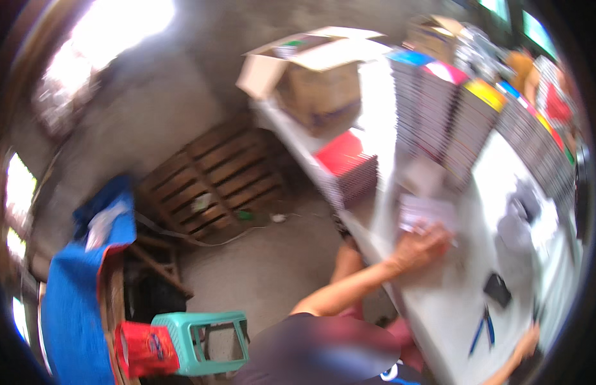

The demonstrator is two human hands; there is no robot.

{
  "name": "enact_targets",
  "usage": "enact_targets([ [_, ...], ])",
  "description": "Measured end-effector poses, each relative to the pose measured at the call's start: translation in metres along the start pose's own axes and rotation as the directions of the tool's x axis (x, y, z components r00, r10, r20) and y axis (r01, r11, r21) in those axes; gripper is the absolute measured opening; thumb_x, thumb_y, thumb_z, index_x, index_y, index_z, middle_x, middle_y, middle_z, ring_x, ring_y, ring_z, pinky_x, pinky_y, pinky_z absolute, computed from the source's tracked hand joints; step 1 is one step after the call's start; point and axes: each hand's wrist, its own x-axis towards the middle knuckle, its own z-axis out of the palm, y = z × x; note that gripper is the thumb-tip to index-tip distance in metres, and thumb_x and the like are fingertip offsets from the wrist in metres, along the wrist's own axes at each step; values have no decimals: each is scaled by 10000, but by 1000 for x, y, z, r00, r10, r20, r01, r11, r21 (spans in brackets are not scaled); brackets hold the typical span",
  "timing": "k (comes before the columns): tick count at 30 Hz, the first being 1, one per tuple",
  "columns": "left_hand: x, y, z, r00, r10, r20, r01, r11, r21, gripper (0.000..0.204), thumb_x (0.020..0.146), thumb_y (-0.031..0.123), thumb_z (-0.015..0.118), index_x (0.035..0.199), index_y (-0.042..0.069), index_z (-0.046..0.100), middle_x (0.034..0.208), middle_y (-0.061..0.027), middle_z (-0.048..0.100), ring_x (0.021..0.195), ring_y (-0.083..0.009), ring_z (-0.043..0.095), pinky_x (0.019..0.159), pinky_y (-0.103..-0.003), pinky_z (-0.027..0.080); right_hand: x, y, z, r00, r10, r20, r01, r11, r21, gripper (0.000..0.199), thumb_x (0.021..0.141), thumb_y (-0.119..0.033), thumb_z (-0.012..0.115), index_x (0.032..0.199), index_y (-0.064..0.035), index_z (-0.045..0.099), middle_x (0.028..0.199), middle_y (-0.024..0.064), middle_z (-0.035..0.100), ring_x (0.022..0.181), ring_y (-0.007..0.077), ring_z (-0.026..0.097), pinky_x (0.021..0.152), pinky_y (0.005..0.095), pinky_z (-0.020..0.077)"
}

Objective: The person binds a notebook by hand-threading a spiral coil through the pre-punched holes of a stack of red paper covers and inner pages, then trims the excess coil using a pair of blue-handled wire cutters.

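Note:
My left hand [425,248] reaches over the white table [432,301] and touches the near edge of a pale, whitish-lavender stack of paper or cards [427,213]. Motion smears its fingers, so their grip is unclear. At the lower right, my right hand [527,341] looks closed at the table's side, beside something dark that I cannot make out. Between the hands lie blue-handled pliers [483,331] and a small black object [497,290]. A grey-white roll or cup-like thing [517,224] is blurred farther off.
Tall stacks of spiral-bound books [432,102] with coloured covers line the far side. A red-covered stack [346,160] and an open cardboard box [323,90] stand left of them. On the floor are a green stool [205,321] and wooden pallet [214,173]. Another person [554,96] is far right.

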Motion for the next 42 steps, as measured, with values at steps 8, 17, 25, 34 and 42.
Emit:
enact_targets([
  [8, -10, 17, -42, 961, -125, 245, 14, 912, 411, 514, 855, 289, 574, 1355, 257, 463, 1406, 39, 441, 1381, -235, 270, 1019, -650, -165, -14, -125, -125, 999, 4, 49, 6, 980, -199, 309, 950, -262, 453, 1149, -87, 613, 940, 172, 667, 897, 348, 625, 769, 439, 469],
  [17, -10, 5, -43, 982, -24, 185, -27, 963, 268, 502, 782, 189, 658, 1266, 283, 561, 1315, 15, 488, 1256, -159, 424, 1084, -446, 124, -30, -168, -173, 959, -129, -252, 205, 931, 303, 397, 890, -3, 446, 1274, -84, 504, 1122, 130, 502, 1050, 291, 528, 872, 401, 451],
  [25, -6, 8, -52, 940, -81, 333, -15, 962, 274, 559, 810, 195, 625, 1343, 277, 475, 1397, 28, 439, 1254, -160, 428, 1087, -459, 141, -80, -293, -203, 926, -362, -106, 322, 613, 722, 410, 818, 41, 518, 1201, -84, 591, 1000, 79, 531, 881, 186, 553, 734, 311, 461],
  [34, -10, 16, -61, 943, -31, 331, -48, 972, 228, 565, 801, 230, 630, 1345, 218, 477, 1321, 18, 493, 1191, -161, 465, 1067, -453, 200, -109, -408, -182, 799, -599, 59, 97, 225, 970, 349, 818, 7, 595, 1161, -48, 616, 1039, 39, 544, 833, 108, 544, 683, 222, 453],
  [42, -2, 18, -49, 947, -243, 208, 198, 956, 216, 658, 769, 248, 664, 1373, 141, 425, 1195, -106, 419, 1037, -252, 446, 928, -401, 310, -114, -448, -167, 781, -623, -38, 175, 161, 971, 387, 804, -11, 581, 1186, -74, 604, 1048, 75, 552, 839, 158, 565, 720, 273, 470],
])
